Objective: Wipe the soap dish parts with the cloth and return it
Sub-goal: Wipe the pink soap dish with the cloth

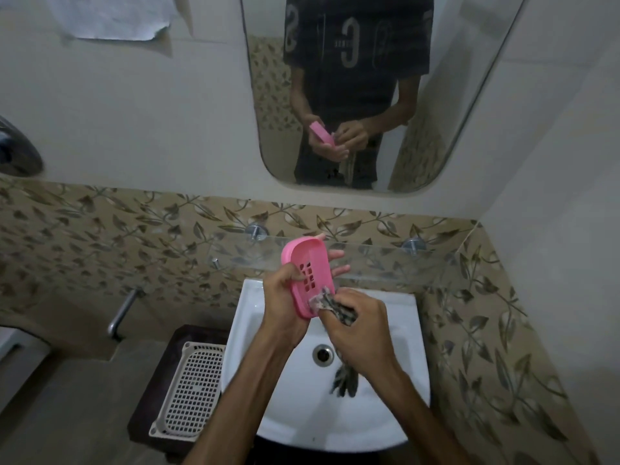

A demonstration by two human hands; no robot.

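Both hands: dish [310,276] left [285,297], cloth [330,305] right [357,325]

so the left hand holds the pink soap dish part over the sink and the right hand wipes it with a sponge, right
Not quite: the right hand wipes with a patterned cloth, not a sponge. The head view shows the left hand holding the pink soap dish part over the sink.

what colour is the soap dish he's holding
Pink, seen best in the head view: the soap dish, held in the left hand.
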